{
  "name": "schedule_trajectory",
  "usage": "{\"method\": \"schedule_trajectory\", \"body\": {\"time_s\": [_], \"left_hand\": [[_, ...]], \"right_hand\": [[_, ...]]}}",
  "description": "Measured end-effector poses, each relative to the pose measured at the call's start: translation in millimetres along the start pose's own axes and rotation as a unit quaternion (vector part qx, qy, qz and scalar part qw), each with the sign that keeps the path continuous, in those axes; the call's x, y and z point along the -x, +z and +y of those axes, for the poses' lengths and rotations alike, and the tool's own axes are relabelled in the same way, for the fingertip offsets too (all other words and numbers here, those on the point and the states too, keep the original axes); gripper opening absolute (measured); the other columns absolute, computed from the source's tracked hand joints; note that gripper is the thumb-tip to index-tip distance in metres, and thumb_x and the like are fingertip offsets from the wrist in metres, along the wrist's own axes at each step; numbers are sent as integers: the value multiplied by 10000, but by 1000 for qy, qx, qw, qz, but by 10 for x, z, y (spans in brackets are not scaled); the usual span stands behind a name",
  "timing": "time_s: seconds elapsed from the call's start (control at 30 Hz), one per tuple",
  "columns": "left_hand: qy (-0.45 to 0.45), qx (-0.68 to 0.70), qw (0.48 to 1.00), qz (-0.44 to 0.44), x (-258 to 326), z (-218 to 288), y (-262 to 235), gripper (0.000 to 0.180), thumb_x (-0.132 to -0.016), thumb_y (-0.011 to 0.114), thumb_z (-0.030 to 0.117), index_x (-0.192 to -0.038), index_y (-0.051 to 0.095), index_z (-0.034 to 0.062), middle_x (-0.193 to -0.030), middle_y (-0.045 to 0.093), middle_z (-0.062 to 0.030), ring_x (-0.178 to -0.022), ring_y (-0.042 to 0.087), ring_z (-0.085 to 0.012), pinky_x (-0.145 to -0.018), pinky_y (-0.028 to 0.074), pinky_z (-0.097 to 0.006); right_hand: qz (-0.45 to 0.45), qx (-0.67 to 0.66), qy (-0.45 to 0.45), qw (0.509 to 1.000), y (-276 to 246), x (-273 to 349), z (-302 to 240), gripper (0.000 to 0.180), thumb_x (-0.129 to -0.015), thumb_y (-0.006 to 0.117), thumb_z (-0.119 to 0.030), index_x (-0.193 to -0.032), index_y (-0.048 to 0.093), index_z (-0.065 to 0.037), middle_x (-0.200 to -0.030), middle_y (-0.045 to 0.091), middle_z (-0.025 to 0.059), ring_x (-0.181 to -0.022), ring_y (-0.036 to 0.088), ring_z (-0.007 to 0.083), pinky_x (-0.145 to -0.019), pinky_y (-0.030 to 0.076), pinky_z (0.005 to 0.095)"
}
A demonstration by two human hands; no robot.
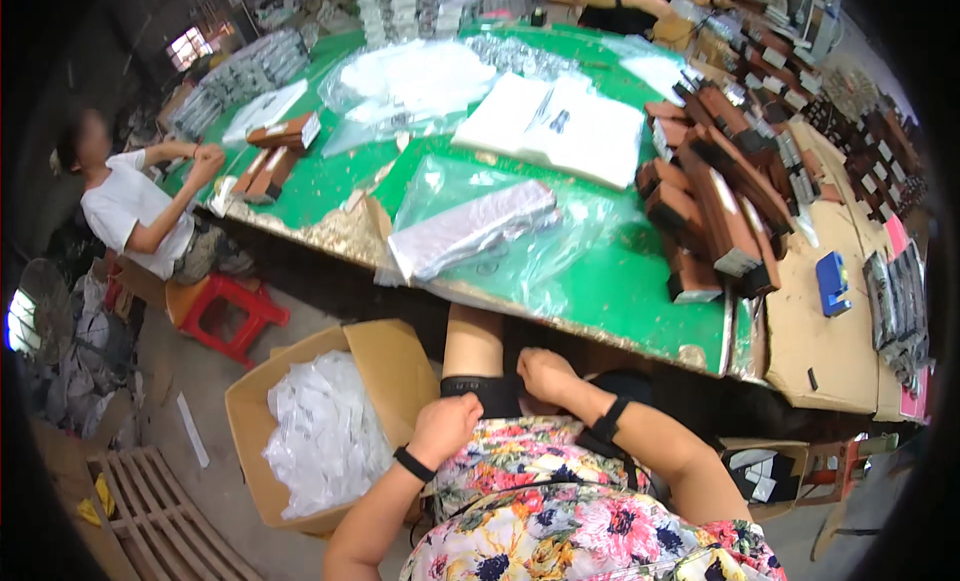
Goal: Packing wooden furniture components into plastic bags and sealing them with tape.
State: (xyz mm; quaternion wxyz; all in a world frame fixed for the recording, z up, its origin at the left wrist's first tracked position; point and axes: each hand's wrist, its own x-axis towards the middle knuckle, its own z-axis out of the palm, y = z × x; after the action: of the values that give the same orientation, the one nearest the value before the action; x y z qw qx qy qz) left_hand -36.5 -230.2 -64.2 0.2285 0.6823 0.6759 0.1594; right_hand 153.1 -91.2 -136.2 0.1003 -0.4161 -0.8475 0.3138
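My left hand (447, 428) is closed at the edge of a black cloth band (487, 394) around my left leg, just above the knee. Curled beside it, my right hand (548, 376) rests over my lap near dark cloth; what its fingers hold, if anything, is hidden. Both hands are below the front edge of the green table (640, 326). On the tabletop ahead of them lies a long wrapped bar (475, 228) on a clear plastic bag (570, 251). A pile of reddish-brown wooden pieces (715, 201) stands to the right.
Left of my legs is a cardboard box (250, 421) of clear bags (330, 431). White sheets (555, 126) lie farther back. At right, a blue tape dispenser (832, 284) sits on cardboard. A person in white (130, 201) is at left, near a red stool (235, 316); another person's arm (640, 1) shows behind.
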Motion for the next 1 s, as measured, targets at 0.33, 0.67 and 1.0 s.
{"method": "schedule_trajectory", "body": {"time_s": [0.33,0.67,1.0], "left_hand": [[55,95,959,262,-436,-16,-564,458,-831,697,89,-1264,562,30,-1248,557,-182,-1171,547,-360,-1007,440,-433],[14,-126,947,294,-1091,190,-948,854,-629,900,222,-1373,498,107,-1315,394,-190,-1293,371,-422,-1093,324,-521],[88,-77,993,13,-1719,135,-1468,1108,-566,899,504,-1498,386,194,-1597,197,-229,-1477,134,-484,-1128,141,-705]], "right_hand": [[-169,100,-84,977,-1211,562,-255,291,-951,582,-284,-935,650,-1,-817,681,216,-807,673,402,-737,532,489],[285,27,-78,955,-2284,-671,-247,300,-878,703,-196,-1081,617,8,-957,646,191,-923,631,375,-827,506,441],[151,-3,57,987,-2164,-1039,68,386,-879,693,-152,-1192,561,33,-914,654,172,-808,636,305,-708,498,394]]}}
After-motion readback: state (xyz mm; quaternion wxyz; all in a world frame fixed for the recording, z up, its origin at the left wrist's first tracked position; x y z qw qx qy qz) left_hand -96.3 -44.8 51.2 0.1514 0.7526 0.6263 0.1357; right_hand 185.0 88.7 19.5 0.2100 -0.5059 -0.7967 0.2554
